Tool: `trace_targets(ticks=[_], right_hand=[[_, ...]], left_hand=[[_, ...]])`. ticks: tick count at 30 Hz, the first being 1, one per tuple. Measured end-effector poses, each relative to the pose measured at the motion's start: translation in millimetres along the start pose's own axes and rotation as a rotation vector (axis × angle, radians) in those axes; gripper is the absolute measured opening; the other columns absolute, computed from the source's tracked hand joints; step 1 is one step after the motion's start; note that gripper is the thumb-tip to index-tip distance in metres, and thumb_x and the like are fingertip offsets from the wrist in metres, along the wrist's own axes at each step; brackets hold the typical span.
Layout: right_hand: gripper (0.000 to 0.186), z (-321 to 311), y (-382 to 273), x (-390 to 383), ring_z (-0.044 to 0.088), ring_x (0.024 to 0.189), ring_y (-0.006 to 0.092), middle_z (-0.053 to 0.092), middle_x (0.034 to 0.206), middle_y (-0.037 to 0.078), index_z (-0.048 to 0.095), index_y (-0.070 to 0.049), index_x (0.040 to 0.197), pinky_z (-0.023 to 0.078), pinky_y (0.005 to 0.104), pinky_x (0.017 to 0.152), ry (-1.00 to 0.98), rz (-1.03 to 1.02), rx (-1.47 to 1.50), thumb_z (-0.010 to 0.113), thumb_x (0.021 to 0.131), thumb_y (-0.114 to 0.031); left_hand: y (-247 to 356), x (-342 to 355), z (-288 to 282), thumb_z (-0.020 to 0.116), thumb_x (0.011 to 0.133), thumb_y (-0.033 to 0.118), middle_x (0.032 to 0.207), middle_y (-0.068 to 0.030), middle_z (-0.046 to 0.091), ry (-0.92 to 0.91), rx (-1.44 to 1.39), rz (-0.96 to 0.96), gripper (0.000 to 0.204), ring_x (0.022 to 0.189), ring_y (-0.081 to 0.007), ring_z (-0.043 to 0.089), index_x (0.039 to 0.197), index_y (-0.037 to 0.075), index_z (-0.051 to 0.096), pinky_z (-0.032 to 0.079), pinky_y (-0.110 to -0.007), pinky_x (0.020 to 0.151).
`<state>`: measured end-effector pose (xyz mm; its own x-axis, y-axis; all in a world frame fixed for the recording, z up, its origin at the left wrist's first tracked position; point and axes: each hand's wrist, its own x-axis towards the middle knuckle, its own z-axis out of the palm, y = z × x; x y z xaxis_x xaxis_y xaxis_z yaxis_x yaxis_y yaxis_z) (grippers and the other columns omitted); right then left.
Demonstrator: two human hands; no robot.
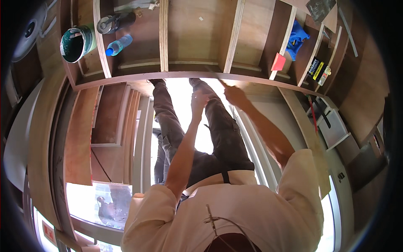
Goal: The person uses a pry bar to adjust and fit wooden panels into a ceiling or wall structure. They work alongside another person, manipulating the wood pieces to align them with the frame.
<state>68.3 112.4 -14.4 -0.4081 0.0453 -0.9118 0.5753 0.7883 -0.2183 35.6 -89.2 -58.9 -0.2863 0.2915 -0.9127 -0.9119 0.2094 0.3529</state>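
Note:
My right hand (236, 96) is closed round the end of a thin, dark stick-like tool (219, 77). The tool points up and left toward the front rail (191, 74) of a wooden frame with several compartments. Whether its tip touches the rail I cannot tell. To the left, my left hand (200, 101) is held with curled fingers in front of my trouser leg (214, 111). What lies in those fingers, if anything, is too small to make out.
In the frame's left compartments are a green-smeared bucket (72, 46), a dark container (108, 24) and a blue-capped bottle (121, 44). A blue plastic bag (297, 38), a red piece (278, 62) and a black-and-yellow package (315, 69) sit at right. Wooden panels (79, 138) stand at left.

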Motion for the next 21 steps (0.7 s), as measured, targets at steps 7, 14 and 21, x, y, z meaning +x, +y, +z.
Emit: trace_targets(ticks=[7,14,21], right_hand=[[0.065,15.1,-30.9,8.4,0.063,0.057,0.0365,0.065,0.070,0.019,0.024,-0.020,0.147,0.052,0.0473,0.053,0.136,-0.025,0.041,0.052,0.088,-0.016],[0.044,4.2,-109.8,22.2,0.066,0.062,0.0321,0.062,0.102,0.023,0.048,-0.003,0.128,0.054,0.0444,0.056,0.134,-0.150,-0.105,0.053,0.087,-0.019],[0.056,-5.9,-147.4,28.8,0.068,0.069,0.0308,0.068,0.084,0.018,0.038,-0.008,0.139,0.055,0.0435,0.061,-0.009,-0.068,-0.253,0.052,0.087,-0.023]], left_hand=[[26.5,-15.6,-55.1,0.045,0.099,0.037,0.100,-0.0167,0.065,0.108,0.240,-0.039,0.045,0.084,-0.0176,0.066,0.124,-0.001,0.045,0.050,-0.027,0.070],[53.6,-11.7,-89.6,0.046,0.099,0.029,0.097,-0.0157,0.066,0.104,0.244,0.070,0.037,0.083,-0.0197,0.067,0.122,0.001,0.049,0.051,-0.027,0.070],[75.4,-10.0,-128.7,0.047,0.095,0.020,0.094,-0.0177,0.067,0.148,0.218,0.116,0.032,0.083,-0.0222,0.067,0.116,-0.003,0.053,0.053,-0.030,0.074]])
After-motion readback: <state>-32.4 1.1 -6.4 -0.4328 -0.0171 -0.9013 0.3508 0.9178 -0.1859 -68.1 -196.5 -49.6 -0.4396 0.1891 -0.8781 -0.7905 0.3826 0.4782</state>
